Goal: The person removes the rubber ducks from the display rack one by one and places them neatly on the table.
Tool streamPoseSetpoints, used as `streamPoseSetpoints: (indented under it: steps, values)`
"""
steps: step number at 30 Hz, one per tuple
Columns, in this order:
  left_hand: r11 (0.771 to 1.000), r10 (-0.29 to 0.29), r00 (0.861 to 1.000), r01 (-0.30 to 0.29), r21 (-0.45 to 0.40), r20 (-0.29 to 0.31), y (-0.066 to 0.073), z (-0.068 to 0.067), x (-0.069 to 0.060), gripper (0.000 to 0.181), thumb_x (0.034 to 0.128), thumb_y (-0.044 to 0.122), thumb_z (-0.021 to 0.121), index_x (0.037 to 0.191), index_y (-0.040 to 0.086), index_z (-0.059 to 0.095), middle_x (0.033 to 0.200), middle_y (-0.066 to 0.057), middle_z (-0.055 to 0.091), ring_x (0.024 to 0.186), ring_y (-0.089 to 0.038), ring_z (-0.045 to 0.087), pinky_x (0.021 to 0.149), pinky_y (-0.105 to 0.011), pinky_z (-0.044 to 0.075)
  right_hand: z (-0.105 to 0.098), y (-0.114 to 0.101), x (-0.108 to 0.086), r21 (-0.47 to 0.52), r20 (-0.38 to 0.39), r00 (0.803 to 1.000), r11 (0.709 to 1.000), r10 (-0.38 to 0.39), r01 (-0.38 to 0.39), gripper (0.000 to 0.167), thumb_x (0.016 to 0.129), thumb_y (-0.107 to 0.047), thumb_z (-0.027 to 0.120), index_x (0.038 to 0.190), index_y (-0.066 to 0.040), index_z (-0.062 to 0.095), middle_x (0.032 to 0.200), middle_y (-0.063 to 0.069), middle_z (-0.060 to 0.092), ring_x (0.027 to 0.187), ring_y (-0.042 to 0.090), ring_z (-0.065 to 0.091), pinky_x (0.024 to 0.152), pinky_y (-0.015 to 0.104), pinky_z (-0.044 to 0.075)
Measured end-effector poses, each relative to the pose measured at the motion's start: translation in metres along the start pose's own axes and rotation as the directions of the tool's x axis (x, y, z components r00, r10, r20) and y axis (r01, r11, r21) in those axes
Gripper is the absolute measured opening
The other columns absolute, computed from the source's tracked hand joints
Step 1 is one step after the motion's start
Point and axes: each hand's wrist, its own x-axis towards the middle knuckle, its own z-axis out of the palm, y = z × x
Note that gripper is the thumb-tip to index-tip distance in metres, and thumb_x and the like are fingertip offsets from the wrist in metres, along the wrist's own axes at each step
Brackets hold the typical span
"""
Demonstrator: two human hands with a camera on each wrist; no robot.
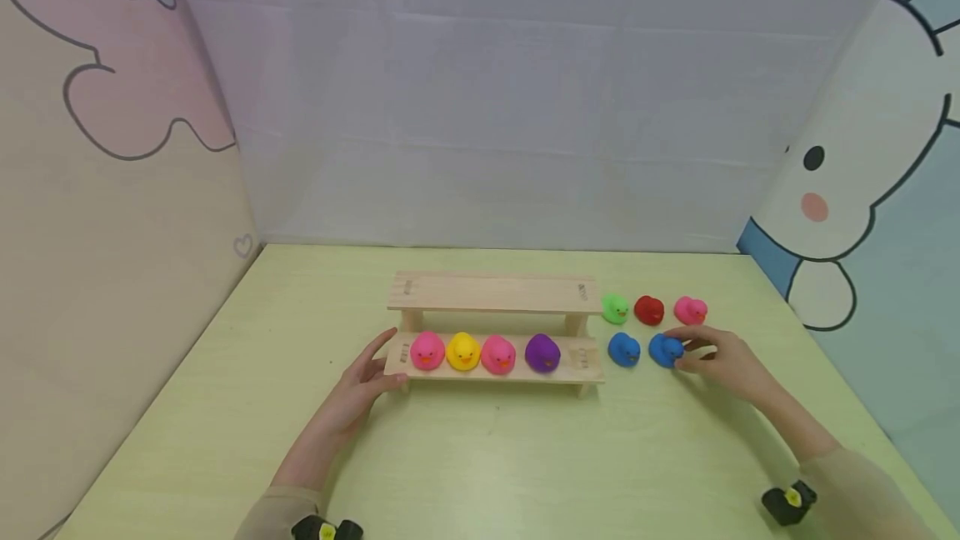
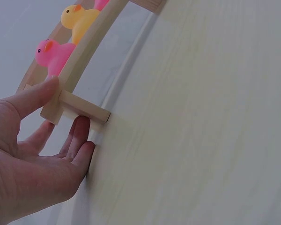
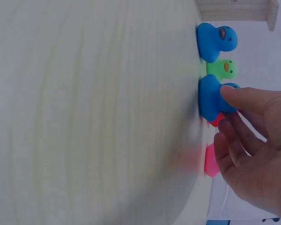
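A two-step wooden stand point(image 1: 491, 292) sits on the table, its lower step bearing a pink duck point(image 1: 427, 352), a yellow duck point(image 1: 462, 352), another pink duck point(image 1: 498, 355) and a purple duck point(image 1: 542, 354). At the stand's left end, my left hand point(image 1: 354, 397) grips the lower step between thumb and fingers. Over on the right, my right hand point(image 1: 723, 363) pinches a blue duck point(image 3: 210, 99), which appears to rest on the table. A second blue duck point(image 1: 623, 350) is just left of it.
Behind the blue ducks stand a green duck point(image 1: 616, 308), a red duck point(image 1: 648, 310) and a pink duck point(image 1: 690, 309) in a row. Pale cloth point(image 1: 510, 107) hangs along the table's back edge, and printed panels flank both sides.
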Motion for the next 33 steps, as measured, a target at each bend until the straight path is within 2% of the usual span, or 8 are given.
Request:
streamPoseSetpoints:
  steps: [6,14,21,26,29,33]
  values:
    - [1.0,-0.004,1.0,0.004,-0.001,-0.001,0.001,0.0,-0.001,0.077,0.0939,0.017,0.065,0.156,0.033,0.023,0.15,-0.02,0.042,0.127,-0.026,0.051,0.121,-0.057,0.021,0.001,0.0,0.0,-0.001,0.001,1.0,1.0,0.003,-0.003,0.042,0.088,-0.017,0.073,0.128,-0.005,0.064,0.124,0.019,0.064,0.106,0.031,0.059,0.077,0.018,0.051]
    - [1.0,-0.006,1.0,0.006,-0.008,-0.001,0.001,0.0,-0.001,0.077,0.0938,0.016,0.065,0.156,0.033,0.024,0.15,-0.02,0.042,0.126,-0.024,0.052,0.121,-0.056,0.021,0.001,-0.001,-0.001,0.005,0.001,1.0,1.0,-0.005,0.005,0.043,0.088,-0.017,0.074,0.127,-0.005,0.064,0.123,0.02,0.064,0.104,0.03,0.06,0.079,0.025,0.052]
    - [1.0,0.001,1.0,-0.001,-0.016,0.0,0.0,0.0,0.001,0.077,0.0934,0.015,0.065,0.156,0.032,0.024,0.149,-0.02,0.043,0.125,-0.024,0.052,0.121,-0.055,0.021,-0.009,-0.004,0.001,0.006,0.018,0.997,0.997,-0.075,0.075,0.051,0.087,-0.014,0.075,0.132,0.001,0.058,0.126,0.025,0.063,0.108,0.036,0.059,0.077,0.021,0.053]
    - [1.0,-0.001,1.0,0.001,-0.02,0.0,0.0,0.0,0.001,0.077,0.0934,0.014,0.065,0.156,0.031,0.024,0.149,-0.02,0.043,0.124,-0.023,0.053,0.121,-0.055,0.021,-0.02,-0.01,0.002,-0.025,-0.015,0.995,0.995,-0.094,0.094,0.052,0.087,-0.017,0.075,0.133,0.0,0.057,0.127,0.025,0.062,0.109,0.038,0.058,0.079,0.021,0.053]
    - [1.0,-0.005,1.0,0.005,-0.019,0.0,-0.001,0.0,0.0,0.077,0.0935,0.015,0.065,0.156,0.032,0.024,0.149,-0.02,0.043,0.124,-0.023,0.053,0.121,-0.056,0.021,-0.025,-0.019,0.001,-0.028,-0.048,0.993,0.994,-0.107,0.106,0.052,0.087,-0.017,0.075,0.134,-0.002,0.057,0.127,0.023,0.063,0.107,0.028,0.058,0.079,0.021,0.053]
    - [1.0,-0.004,1.0,0.004,-0.016,0.001,0.0,0.0,0.0,0.077,0.0934,0.016,0.066,0.156,0.032,0.024,0.149,-0.02,0.043,0.124,-0.024,0.052,0.12,-0.057,0.021,-0.027,-0.03,-0.001,-0.014,-0.088,0.989,0.993,-0.121,0.12,0.051,0.088,-0.018,0.074,0.135,-0.006,0.057,0.127,0.02,0.063,0.102,0.001,0.053,0.079,0.015,0.051]
